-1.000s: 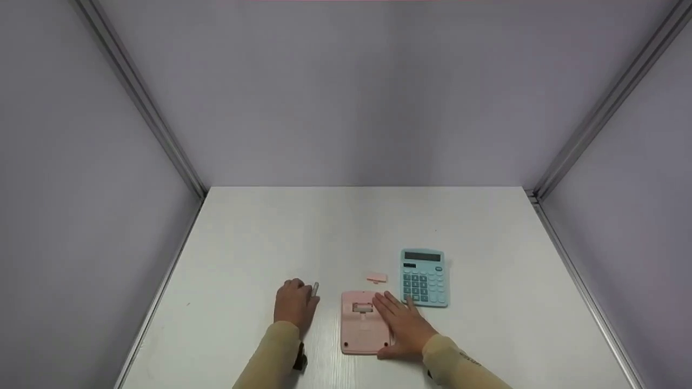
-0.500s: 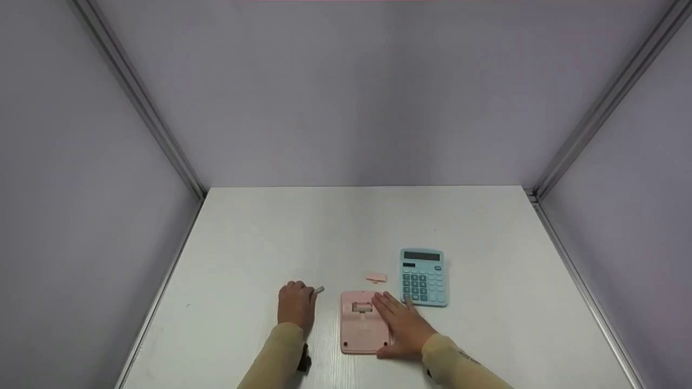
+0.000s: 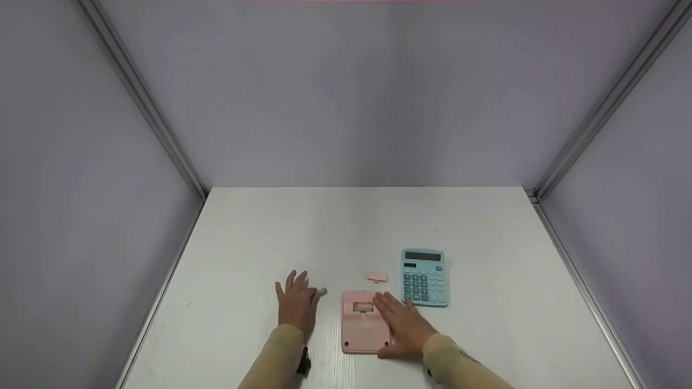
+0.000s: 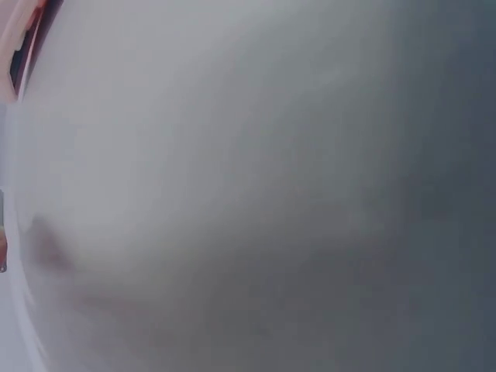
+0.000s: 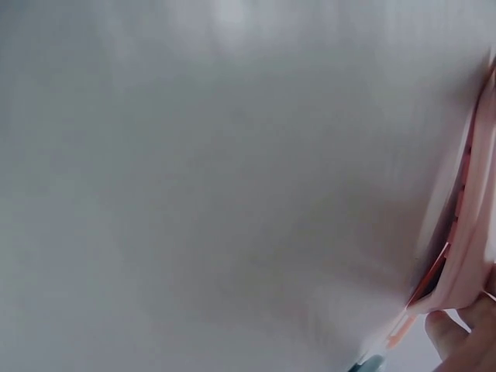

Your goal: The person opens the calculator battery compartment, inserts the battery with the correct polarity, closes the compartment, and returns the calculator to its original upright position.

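In the head view a pink calculator (image 3: 365, 329) lies face down, its battery compartment (image 3: 363, 307) uncovered. My right hand (image 3: 405, 327) rests on its right side, fingers straight over the upper part and thumb at the lower edge. To the left, my left hand (image 3: 296, 309) pinches a small silvery battery (image 3: 322, 292) between thumb and index finger, the other fingers spread. The pink battery cover (image 3: 377, 276) lies just beyond the calculator. The left wrist view catches only the calculator's edge (image 4: 14, 46); the right wrist view shows its side (image 5: 465, 248) and some fingertips (image 5: 446, 329).
A light blue calculator (image 3: 424, 278) lies face up at the right, close to my right fingers. The white table (image 3: 259, 232) is bounded by grey panels (image 3: 346, 108) at the back and on both sides.
My left hand has shifted slightly right; the battery has swung from nearly upright to pointing right, and the other fingers have spread out. My right hand and both calculators have stayed put.
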`<state>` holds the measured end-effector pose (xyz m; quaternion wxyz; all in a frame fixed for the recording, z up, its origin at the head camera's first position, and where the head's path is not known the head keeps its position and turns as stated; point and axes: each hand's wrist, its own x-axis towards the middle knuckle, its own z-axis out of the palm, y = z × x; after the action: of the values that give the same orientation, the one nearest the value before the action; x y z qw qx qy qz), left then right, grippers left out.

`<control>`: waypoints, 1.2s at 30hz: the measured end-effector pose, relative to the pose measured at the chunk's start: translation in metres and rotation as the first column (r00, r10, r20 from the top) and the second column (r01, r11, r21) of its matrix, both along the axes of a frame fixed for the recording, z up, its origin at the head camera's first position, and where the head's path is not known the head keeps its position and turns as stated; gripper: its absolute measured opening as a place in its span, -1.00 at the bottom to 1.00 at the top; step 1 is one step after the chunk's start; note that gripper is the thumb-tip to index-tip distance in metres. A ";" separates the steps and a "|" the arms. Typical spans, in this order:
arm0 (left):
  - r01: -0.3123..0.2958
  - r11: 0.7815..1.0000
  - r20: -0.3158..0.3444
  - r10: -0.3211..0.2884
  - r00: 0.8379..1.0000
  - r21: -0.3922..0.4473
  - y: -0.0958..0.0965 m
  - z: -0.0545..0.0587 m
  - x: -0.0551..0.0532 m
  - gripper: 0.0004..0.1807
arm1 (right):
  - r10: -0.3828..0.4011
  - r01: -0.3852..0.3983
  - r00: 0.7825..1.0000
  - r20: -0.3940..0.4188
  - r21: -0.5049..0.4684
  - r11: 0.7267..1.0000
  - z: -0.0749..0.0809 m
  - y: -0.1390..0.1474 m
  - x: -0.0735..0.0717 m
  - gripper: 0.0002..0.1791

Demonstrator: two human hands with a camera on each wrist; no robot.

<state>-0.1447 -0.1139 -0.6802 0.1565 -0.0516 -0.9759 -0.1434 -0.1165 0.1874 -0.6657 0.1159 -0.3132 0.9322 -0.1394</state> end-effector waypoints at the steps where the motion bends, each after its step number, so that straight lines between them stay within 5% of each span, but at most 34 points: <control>1: 0.011 1.000 -0.013 -0.011 1.000 0.012 0.002 0.001 0.001 -0.87 | -0.001 0.001 1.000 0.002 -0.002 1.000 0.000 0.000 0.000 0.38; 5: 0.081 0.995 -0.091 -0.076 0.993 0.056 0.013 0.009 0.001 -0.90 | -0.012 0.012 1.000 0.012 -0.001 1.000 0.000 0.002 0.000 0.38; 12: 0.224 0.973 -0.214 -0.206 0.955 0.063 0.037 0.024 0.008 -0.91 | -0.013 0.013 1.000 0.014 0.005 1.000 0.003 0.004 -0.001 0.37; 17: 0.283 0.954 -0.140 -0.268 0.953 0.099 0.052 0.026 0.019 -0.85 | -0.018 0.018 1.000 0.021 0.001 1.000 0.003 0.005 -0.001 0.36; 23: 0.250 0.956 -0.027 -0.249 0.968 0.152 0.061 0.024 0.026 -0.82 | -0.007 0.007 1.000 -0.008 -0.005 1.000 0.002 0.004 -0.001 0.37; 36: 0.234 0.945 0.029 -0.247 0.969 0.229 0.070 0.023 0.027 -0.80 | -0.026 0.026 0.999 0.022 -0.005 1.000 0.003 0.001 0.002 0.38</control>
<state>-0.1180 -0.0435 -0.6575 0.1148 -0.1481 -0.9439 -0.2718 -0.1148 0.1880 -0.6623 0.1233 -0.3000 0.9345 -0.1467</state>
